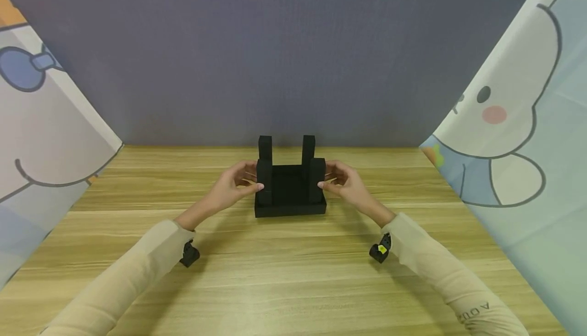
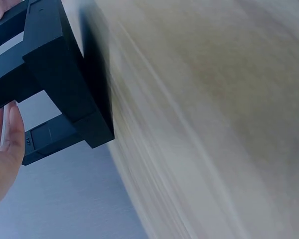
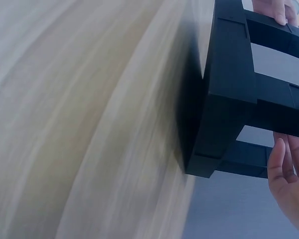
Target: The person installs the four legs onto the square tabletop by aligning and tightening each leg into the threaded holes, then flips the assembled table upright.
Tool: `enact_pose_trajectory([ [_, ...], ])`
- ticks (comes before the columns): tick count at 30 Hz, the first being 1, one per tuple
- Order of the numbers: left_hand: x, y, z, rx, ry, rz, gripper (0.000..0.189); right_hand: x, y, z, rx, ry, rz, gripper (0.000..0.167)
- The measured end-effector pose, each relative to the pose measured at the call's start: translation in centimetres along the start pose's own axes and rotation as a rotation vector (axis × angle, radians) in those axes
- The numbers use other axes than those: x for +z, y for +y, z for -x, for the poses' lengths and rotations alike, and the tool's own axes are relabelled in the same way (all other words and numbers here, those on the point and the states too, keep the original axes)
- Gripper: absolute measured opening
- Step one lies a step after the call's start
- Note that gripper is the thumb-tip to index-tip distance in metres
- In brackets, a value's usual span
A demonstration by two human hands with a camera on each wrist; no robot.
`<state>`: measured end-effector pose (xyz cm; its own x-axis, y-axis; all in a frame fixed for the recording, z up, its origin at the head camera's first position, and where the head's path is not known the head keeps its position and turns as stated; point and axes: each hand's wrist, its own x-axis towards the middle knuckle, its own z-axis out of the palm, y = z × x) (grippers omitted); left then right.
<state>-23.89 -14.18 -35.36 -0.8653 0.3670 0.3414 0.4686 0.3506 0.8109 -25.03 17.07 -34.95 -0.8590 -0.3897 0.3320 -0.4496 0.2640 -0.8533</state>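
A black stand point(image 1: 290, 209) has a square, shallow base and several upright posts at its corners. My left hand point(image 1: 229, 188) pinches the near left post, thumb on the front and fingers behind. At the near right post, my right hand point(image 1: 349, 189) mirrors this grip. In the left wrist view the base point(image 2: 65, 74) shows side-on, with my left hand point(image 2: 4, 149) at a post. The right wrist view shows the stand point(image 3: 229, 74) from its other side, my right hand point(image 3: 291, 181) on a post. A dark shadow lies under the base; whether it touches the table I cannot tell.
The wood-grain table point(image 1: 284, 275) spreads out around the stand. Behind stands a grey-purple wall panel point(image 1: 289, 60). Cartoon-printed cloths slope up at the left point(image 1: 55, 122) and right point(image 1: 504, 122). Small black wrist devices hang under the left cuff point(image 1: 189, 253) and right cuff point(image 1: 379, 249).
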Motion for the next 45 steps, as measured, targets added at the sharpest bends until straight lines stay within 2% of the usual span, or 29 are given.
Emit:
enact_pose_trajectory([
  [7,-0.3,0.5,-0.4,-0.035,-0.012,0.069,0.054,-0.3,-0.7,-0.2,0.035,0.035,-0.021,0.042],
  [11,-0.5,0.8,-0.6,-0.033,-0.01,0.09,0.053,-0.4,-0.9,-0.4,0.064,0.061,-0.028,0.043],
  [20,-0.9,1.7,-1.3,-0.055,0.011,0.119,0.05,-0.4,-1.7,-1.0,0.13,0.122,-0.138,0.045],
  [25,-1.1,2.0,-1.7,-0.085,0.022,0.127,0.05,-0.5,-2.1,-1.4,0.156,0.13,-0.158,0.043],
  [35,-0.9,1.8,-2.3,-0.113,0.046,0.148,0.053,-0.7,-2.7,-2.1,0.191,0.133,-0.218,0.043],
  [45,-0.8,1.5,-2.4,-0.133,0.029,0.18,0.058,-0.9,-2.8,-3.1,0.201,0.145,-0.223,0.043],
])
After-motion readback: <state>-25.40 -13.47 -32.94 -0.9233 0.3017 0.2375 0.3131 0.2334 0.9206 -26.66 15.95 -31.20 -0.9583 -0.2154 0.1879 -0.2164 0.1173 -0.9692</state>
